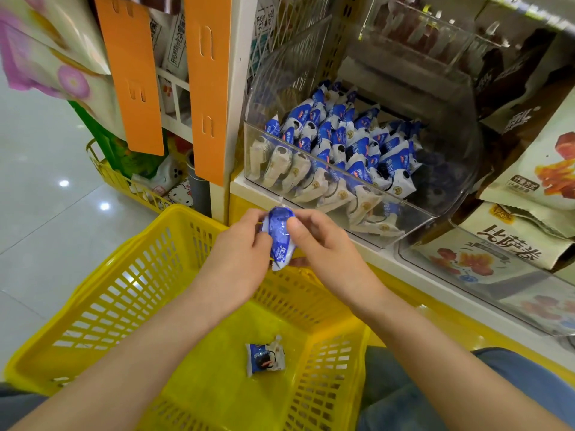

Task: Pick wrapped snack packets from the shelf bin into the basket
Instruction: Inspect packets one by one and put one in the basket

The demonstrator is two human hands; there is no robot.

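A blue-and-white wrapped snack packet [280, 236] is held between both hands above the far rim of the yellow basket [133, 275]. My left hand [239, 253] grips its left side and my right hand [320, 244] pinches its right side. One more packet [264, 359] lies on the basket floor. The clear shelf bin [401, 213] just beyond the hands holds several of the same blue-and-white packets [339, 147].
A second clear bin [485, 275] with beige snack bags stands to the right. Orange hanging strips [205, 88] and a yellow wire rack [124, 178] with goods are at the left. Glossy floor tiles [37, 197] lie left of the basket.
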